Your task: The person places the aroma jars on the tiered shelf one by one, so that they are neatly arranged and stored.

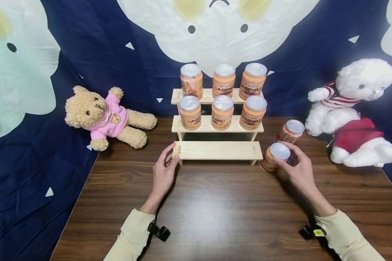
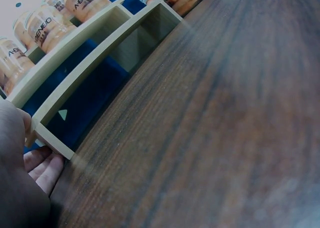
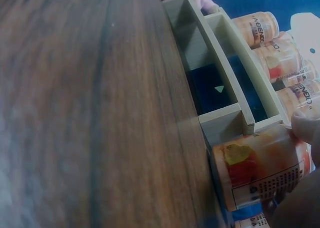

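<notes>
A stepped wooden display rack (image 1: 217,150) stands on the table with three tiers. Its upper two tiers each hold three orange-labelled cans (image 1: 223,112) with silver lids; the lowest carries nothing. At the left end of that lowest tier, my left hand (image 1: 163,172) holds the board between thumb and fingers. Just right of the rack, my right hand (image 1: 298,170) grips a can (image 1: 270,161) around its upper part. This can (image 3: 265,168) is upright beside the rack's end in the head view; whether its base touches the table I cannot tell. Behind it stands another can (image 1: 289,132).
A tan teddy bear (image 1: 109,117) in a pink top leans at the left back of the brown wooden table (image 1: 196,214). To the right lies a white plush toy (image 1: 349,112) with red shorts. A dark blue cloth (image 1: 101,43) with white cloud faces hangs behind.
</notes>
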The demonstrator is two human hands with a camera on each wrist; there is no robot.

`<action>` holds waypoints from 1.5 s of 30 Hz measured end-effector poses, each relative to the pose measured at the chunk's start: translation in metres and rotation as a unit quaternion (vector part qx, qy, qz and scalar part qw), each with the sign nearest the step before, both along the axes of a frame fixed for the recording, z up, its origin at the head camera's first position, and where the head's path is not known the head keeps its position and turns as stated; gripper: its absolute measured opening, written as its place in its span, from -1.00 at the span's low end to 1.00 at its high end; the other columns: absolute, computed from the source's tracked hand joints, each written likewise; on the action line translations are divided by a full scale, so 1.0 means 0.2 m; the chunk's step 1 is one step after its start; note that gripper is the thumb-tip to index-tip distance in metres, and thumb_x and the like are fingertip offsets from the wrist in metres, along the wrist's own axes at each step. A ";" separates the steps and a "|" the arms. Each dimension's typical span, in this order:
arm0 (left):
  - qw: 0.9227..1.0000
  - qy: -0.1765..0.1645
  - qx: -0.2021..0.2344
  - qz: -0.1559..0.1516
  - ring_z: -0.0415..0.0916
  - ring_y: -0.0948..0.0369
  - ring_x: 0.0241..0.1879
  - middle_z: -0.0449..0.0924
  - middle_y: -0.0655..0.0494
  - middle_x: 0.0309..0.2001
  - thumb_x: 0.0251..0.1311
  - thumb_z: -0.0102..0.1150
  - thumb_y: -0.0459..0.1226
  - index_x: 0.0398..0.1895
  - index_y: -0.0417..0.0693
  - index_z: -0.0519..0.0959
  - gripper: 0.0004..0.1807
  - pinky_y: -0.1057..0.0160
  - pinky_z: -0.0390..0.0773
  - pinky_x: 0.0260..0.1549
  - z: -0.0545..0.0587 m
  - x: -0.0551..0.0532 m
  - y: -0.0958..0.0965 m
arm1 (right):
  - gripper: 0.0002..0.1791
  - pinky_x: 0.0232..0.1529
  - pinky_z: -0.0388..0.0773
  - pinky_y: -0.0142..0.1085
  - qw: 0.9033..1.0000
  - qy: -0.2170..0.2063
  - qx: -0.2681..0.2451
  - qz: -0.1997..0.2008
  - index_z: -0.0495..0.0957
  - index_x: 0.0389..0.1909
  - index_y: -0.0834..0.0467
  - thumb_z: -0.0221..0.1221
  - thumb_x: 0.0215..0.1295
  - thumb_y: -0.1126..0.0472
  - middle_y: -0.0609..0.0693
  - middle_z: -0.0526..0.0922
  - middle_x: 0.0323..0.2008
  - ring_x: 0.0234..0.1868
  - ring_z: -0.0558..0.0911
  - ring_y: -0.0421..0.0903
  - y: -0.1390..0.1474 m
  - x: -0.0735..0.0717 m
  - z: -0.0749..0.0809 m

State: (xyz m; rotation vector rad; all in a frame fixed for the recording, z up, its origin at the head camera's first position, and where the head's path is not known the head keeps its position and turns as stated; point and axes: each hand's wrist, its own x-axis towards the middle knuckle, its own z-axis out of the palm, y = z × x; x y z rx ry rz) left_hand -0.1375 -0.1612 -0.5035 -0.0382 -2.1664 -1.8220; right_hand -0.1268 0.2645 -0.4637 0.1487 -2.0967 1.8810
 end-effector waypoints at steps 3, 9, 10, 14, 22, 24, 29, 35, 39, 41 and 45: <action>1.000 -0.005 -0.002 0.000 0.79 0.01 0.17 0.79 -0.23 0.20 0.58 0.34 -0.19 0.52 0.15 0.62 -0.50 0.34 0.73 0.11 -0.04 -0.02 -0.01 | -0.43 0.03 0.64 -0.59 1.000 0.004 -0.026 -0.014 0.53 0.35 0.54 0.32 0.31 0.71 -0.22 0.79 0.05 0.03 0.72 -0.32 -0.01 0.01 0.02; 1.000 -0.028 0.008 -0.005 0.79 0.09 0.18 0.81 -0.09 0.21 0.56 0.38 -0.14 0.52 0.30 0.62 -0.49 0.28 0.74 0.15 -0.15 -0.08 -0.05 | -0.39 -0.03 0.64 -0.56 0.997 0.043 -0.054 -0.040 0.59 0.32 0.49 0.27 0.22 0.81 -0.12 0.80 0.04 -0.01 0.70 -0.25 -0.02 0.02 0.10; 0.999 -0.034 0.010 -0.006 0.79 0.10 0.18 0.81 -0.07 0.22 0.56 0.38 -0.14 0.52 0.33 0.62 -0.49 0.29 0.73 0.16 -0.16 -0.09 -0.05 | -0.38 -0.01 0.64 -0.54 0.996 0.050 -0.058 -0.041 0.58 0.33 0.50 0.25 0.21 0.82 -0.10 0.80 0.06 0.00 0.70 -0.24 -0.02 0.02 0.11; 0.999 -0.034 0.012 -0.006 0.79 0.14 0.17 0.81 -0.03 0.21 0.56 0.38 -0.14 0.51 0.35 0.62 -0.49 0.30 0.74 0.15 -0.16 -0.09 -0.06 | -0.37 0.07 0.62 -0.50 0.995 0.070 -0.068 -0.038 0.54 0.36 0.54 0.21 0.23 0.82 -0.07 0.79 0.13 0.08 0.68 -0.21 -0.04 0.04 0.15; 1.000 -0.003 -0.004 -0.006 0.79 0.06 0.17 0.79 -0.20 0.20 0.58 0.35 -0.15 0.53 0.18 0.61 -0.49 0.32 0.74 0.12 -0.08 -0.04 -0.03 | -0.35 0.12 0.61 -0.44 0.992 0.096 -0.081 0.003 0.49 0.36 0.60 0.21 0.20 0.84 0.01 0.79 0.19 0.14 0.67 -0.14 -0.12 0.06 0.23; 1.000 -0.007 -0.003 -0.005 0.80 0.06 0.17 0.79 -0.21 0.20 0.58 0.36 -0.16 0.52 0.17 0.62 -0.50 0.30 0.74 0.12 -0.07 -0.03 -0.03 | -0.35 0.16 0.59 -0.43 0.992 0.093 -0.081 0.011 0.49 0.36 0.61 0.21 0.20 0.84 0.02 0.78 0.21 0.18 0.67 -0.13 -0.15 0.05 0.24; 1.000 0.000 0.000 -0.004 0.80 0.00 0.16 0.78 -0.25 0.20 0.57 0.35 -0.19 0.52 0.12 0.62 -0.50 0.29 0.74 0.13 -0.05 -0.02 -0.02 | -0.37 0.11 0.60 -0.44 0.994 0.089 -0.067 0.020 0.51 0.33 0.60 0.25 0.19 0.83 -0.02 0.79 0.17 0.12 0.68 -0.15 -0.23 0.04 0.25; 1.000 0.002 0.001 -0.006 0.80 0.05 0.16 0.79 -0.21 0.19 0.56 0.35 -0.19 0.51 0.15 0.63 -0.50 0.31 0.74 0.12 -0.07 -0.03 -0.03 | -0.37 0.00 0.59 -0.49 0.994 0.090 -0.053 0.042 0.52 0.31 0.60 0.29 0.17 0.81 -0.05 0.78 0.14 0.04 0.67 -0.19 -0.32 0.02 0.25; 1.000 -0.002 -0.002 -0.002 0.80 0.15 0.14 0.81 -0.15 0.18 0.56 0.37 -0.16 0.50 0.22 0.64 -0.51 0.34 0.74 0.11 -0.08 -0.04 -0.03 | -0.36 0.04 0.60 -0.48 0.994 0.085 -0.036 0.054 0.53 0.32 0.57 0.34 0.16 0.78 -0.05 0.75 0.17 0.09 0.67 -0.19 -0.39 0.00 0.24; 1.000 -0.008 -0.008 0.001 0.80 0.11 0.16 0.80 -0.16 0.19 0.57 0.35 -0.18 0.51 0.20 0.63 -0.51 0.32 0.73 0.14 -0.06 -0.03 -0.03 | -0.35 0.13 0.61 -0.46 0.994 0.084 -0.033 0.062 0.53 0.31 0.58 0.35 0.15 0.79 0.03 0.74 0.20 0.13 0.68 -0.17 -0.42 -0.01 0.24; 1.000 -0.024 -0.003 0.002 0.79 0.07 0.18 0.82 -0.09 0.19 0.57 0.34 -0.21 0.50 0.27 0.64 -0.51 0.27 0.73 0.18 -0.07 -0.04 -0.03 | -0.36 0.23 0.60 -0.42 0.995 0.077 -0.008 0.068 0.54 0.32 0.54 0.38 0.17 0.74 0.23 0.70 0.24 0.17 0.68 -0.17 -0.48 -0.03 0.23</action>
